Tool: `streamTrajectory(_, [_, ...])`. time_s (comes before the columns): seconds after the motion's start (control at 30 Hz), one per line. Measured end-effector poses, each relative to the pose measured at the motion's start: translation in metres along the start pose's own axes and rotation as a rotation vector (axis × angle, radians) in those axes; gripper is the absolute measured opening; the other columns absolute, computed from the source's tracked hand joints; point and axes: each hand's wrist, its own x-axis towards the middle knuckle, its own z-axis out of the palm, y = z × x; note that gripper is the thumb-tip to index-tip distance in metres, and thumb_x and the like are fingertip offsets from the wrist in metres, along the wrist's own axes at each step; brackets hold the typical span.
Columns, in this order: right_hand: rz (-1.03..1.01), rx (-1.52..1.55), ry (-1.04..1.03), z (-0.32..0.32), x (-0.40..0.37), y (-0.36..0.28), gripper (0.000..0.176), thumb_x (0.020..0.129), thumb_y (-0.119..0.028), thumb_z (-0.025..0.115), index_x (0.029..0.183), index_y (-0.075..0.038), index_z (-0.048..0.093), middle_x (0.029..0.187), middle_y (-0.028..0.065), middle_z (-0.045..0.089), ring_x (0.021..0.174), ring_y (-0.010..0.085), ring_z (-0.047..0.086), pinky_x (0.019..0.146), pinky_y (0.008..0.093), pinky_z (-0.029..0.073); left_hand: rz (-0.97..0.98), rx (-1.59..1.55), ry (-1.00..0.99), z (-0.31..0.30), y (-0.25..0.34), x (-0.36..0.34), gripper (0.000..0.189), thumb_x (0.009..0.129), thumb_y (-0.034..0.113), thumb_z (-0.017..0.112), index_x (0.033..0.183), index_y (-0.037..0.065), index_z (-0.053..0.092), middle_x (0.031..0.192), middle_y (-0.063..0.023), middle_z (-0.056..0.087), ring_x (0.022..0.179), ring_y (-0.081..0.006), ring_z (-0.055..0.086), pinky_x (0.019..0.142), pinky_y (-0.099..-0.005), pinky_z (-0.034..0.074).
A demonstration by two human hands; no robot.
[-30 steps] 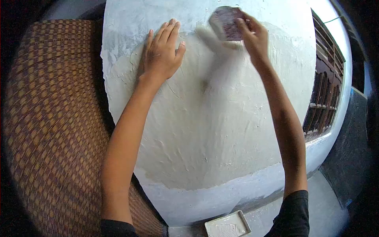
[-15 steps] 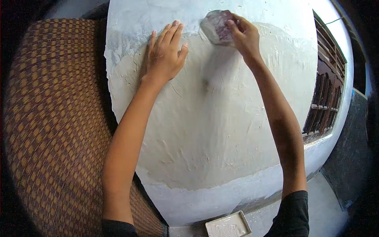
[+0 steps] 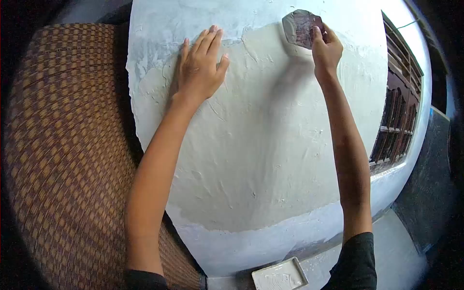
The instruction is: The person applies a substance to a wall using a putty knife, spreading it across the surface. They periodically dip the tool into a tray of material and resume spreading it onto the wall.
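My left hand (image 3: pixel 199 67) rests against the upper left of a wall (image 3: pixel 241 145), its fingers spread and nothing in them. At the upper right, my right hand (image 3: pixel 328 50) grips the right edge of a flat, purplish scraper (image 3: pixel 300 30) smeared with grey paste. The scraper is at the upper edge of a broad coat of wet, off-white paste (image 3: pixel 251 183), which has small ridges and streaks. A shadow falls on the coat below the scraper.
A brown woven mat (image 3: pixel 67 145) stands along the left side. On the floor at the bottom lies a shallow tray (image 3: pixel 302 275) with white paste. A window with dark wooden bars (image 3: pixel 398 116) is at the right, beside a dark panel (image 3: pixel 430 179).
My right hand and the scraper have moved to the right along the top of the coat. My left hand has stayed in place.
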Motion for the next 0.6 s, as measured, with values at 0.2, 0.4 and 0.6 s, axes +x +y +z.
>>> streamTrajectory(0.2, [-0.301, -0.085, -0.333, 0.01, -0.038, -0.02, 0.033, 0.093, -0.019, 0.064, 0.124, -0.006, 0.064, 0.094, 0.0042, 0.071, 0.085, 0.0074, 0.061, 0.075, 0.0219, 0.047, -0.009, -0.022, 0.01, 0.003, 0.001, 0.001, 0.056, 0.094, 0.03, 0.048, 0.145, 0.009, 0.037, 0.15, -0.0099, 0.038, 0.139, -0.0263, 0.034, 0.115, -0.0534, 0.019])
streamTrajectory(0.4, [-0.004, -0.181, 0.052, -0.033, 0.017, 0.018, 0.036, 0.092, -0.021, 0.063, 0.123, -0.004, 0.063, 0.103, 0.0121, 0.07, 0.09, 0.0164, 0.065, 0.081, 0.0293, 0.052, 0.003, 0.008, 0.009, 0.004, -0.002, 0.0, 0.056, 0.093, 0.031, 0.048, 0.144, 0.008, 0.04, 0.149, -0.0086, 0.039, 0.139, -0.0249, 0.033, 0.116, -0.0524, 0.018])
streamTrajectory(0.6, [0.122, 0.007, 0.25, -0.056, 0.024, 0.024, 0.036, 0.089, -0.016, 0.064, 0.12, 0.001, 0.064, 0.104, 0.0162, 0.068, 0.091, 0.0204, 0.066, 0.082, 0.0309, 0.052, -0.003, 0.005, 0.031, 0.008, -0.001, 0.0, 0.056, 0.093, 0.031, 0.047, 0.144, 0.008, 0.039, 0.15, -0.0086, 0.038, 0.14, -0.0245, 0.033, 0.116, -0.0523, 0.017])
